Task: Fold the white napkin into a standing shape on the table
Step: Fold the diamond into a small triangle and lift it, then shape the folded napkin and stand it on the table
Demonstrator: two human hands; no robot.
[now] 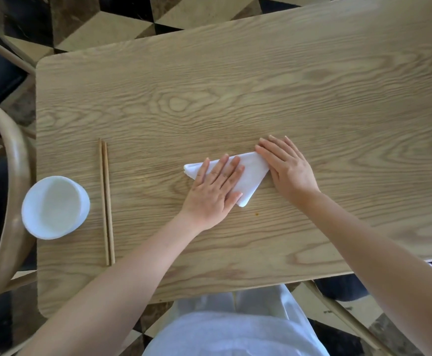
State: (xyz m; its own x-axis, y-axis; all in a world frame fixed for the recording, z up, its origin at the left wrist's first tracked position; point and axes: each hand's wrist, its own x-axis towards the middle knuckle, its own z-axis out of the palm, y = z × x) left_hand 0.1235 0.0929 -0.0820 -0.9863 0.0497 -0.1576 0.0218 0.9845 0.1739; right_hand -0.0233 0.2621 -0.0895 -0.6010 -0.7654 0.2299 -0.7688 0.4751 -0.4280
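Observation:
The white napkin (251,173) lies flat on the wooden table (235,98), folded into a triangle with one point to the left and one toward me. My left hand (215,191) rests palm down on its left half, fingers spread and pressing it flat. My right hand (287,168) lies flat at the napkin's right corner, fingertips touching the upper right edge. Neither hand grips the cloth. Part of the napkin is hidden under my left hand.
A pair of wooden chopsticks (106,201) lies to the left, pointing away from me. A white bowl (54,206) stands at the table's left edge. A curved wooden chair back (12,176) sits beside that edge.

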